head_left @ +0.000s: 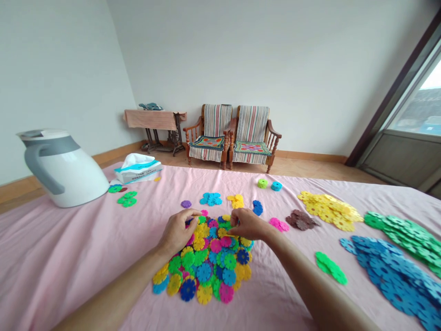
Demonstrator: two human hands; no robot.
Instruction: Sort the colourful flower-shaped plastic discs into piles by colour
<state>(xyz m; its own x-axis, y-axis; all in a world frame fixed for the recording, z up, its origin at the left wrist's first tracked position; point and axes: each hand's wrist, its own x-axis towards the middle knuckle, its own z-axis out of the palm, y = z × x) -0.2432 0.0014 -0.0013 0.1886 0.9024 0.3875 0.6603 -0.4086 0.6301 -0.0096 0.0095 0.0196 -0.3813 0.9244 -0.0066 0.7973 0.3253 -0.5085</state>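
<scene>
From my end, the mixed heap of plastic snowflake discs (pixel 204 272) lies centrally, well in from the far edge of the pink-clothed surface (pixel 86 248). My left hand (pixel 179 230) and right hand (pixel 250 223) curl their fingers over it; I can't tell whether either grips anything. A hasty tug could topple overlapping discs; a swinging right forearm (pixel 296 266) might scatter the green row (pixel 330 268).

near centre of worktop (pixel 113 271): disc pile (pixel 204 271) | left: jug (pixel 77 177) | far left, right of jug: tissue box (pixel 139 173) | right: disc heaps (pixel 389 271) | beyond far edge: two armchairs (pixel 217 122), side table (pixel 151 119) to their left
</scene>
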